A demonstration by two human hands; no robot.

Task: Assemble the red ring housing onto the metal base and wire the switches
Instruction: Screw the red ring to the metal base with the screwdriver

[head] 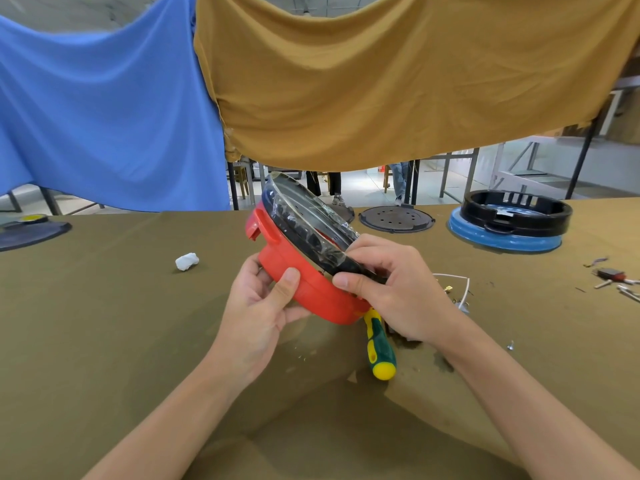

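Your left hand [258,313] holds the red ring housing [304,285] from below, with the thumb pressed flat on its red side and the fingers curled behind it. Your right hand [391,289] grips the near edge, where the red ring meets the dark metal base [304,216] wrapped in shiny clear plastic. The thumb lies on the rim. The two parts sit together, tilted up on edge above the brown table [121,323].

Just under the ring lies a screwdriver [379,344] with a green and yellow handle. A white wire [457,285] lies near your right wrist. A small white lump [187,261] sits to the left. Far back on the right, a black ring [516,213] rests on a blue base [502,240], beside a dark round plate [396,219]. I see no words to read anywhere.
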